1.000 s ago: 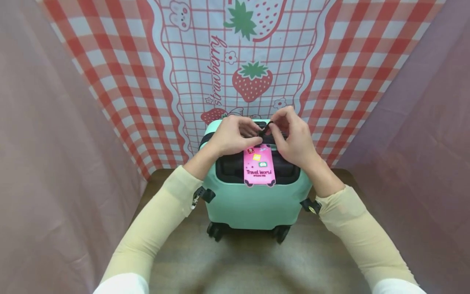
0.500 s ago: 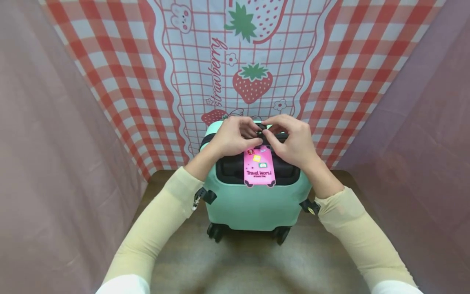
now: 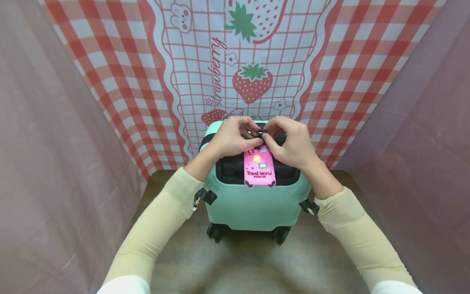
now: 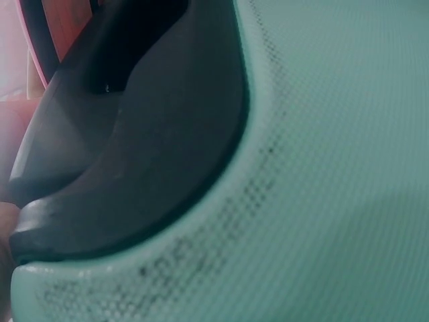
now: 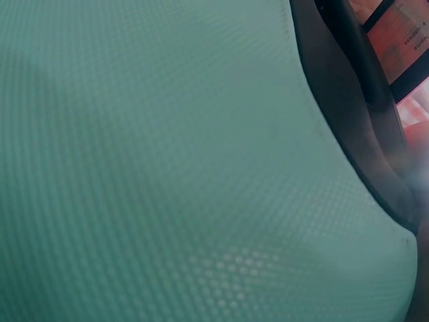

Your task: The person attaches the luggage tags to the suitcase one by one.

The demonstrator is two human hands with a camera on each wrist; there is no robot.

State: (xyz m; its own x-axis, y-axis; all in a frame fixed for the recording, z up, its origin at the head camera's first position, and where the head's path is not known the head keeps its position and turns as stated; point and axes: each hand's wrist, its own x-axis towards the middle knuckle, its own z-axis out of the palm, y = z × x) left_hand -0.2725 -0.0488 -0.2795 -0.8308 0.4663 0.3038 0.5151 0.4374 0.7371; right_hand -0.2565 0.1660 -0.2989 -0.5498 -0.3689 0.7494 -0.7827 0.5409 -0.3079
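A mint-green suitcase (image 3: pixel 253 208) stands with its black handle panel (image 3: pixel 229 169) facing me. Over that panel hangs a pink luggage tag (image 3: pixel 259 168) printed "Travel World". Above the tag, my left hand (image 3: pixel 233 136) pinches its thin black strap (image 3: pixel 261 132) between thumb and fingers. My right hand (image 3: pixel 292 141) pinches at the same strap from the other side, fingertips almost meeting the left ones. How the strap runs between the fingers is mostly hidden. The right wrist view catches the tag's back (image 5: pixel 405 47), with printed lettering; the left wrist view mostly shows green shell (image 4: pixel 335 168).
The suitcase's black wheels (image 3: pixel 215 231) rest on a brown wooden tabletop (image 3: pixel 235 269). Behind it hangs a red-and-white checked cloth (image 3: pixel 126 73) with strawberries. Pinkish curtains (image 3: pixel 66 163) close in both sides. A dark camera strap (image 3: pixel 204 196) is at each wrist.
My right hand has lowered and moved left, bringing the raised end of the strap down to the left fingertips. The left hand, suitcase and tag have stayed nearly still.
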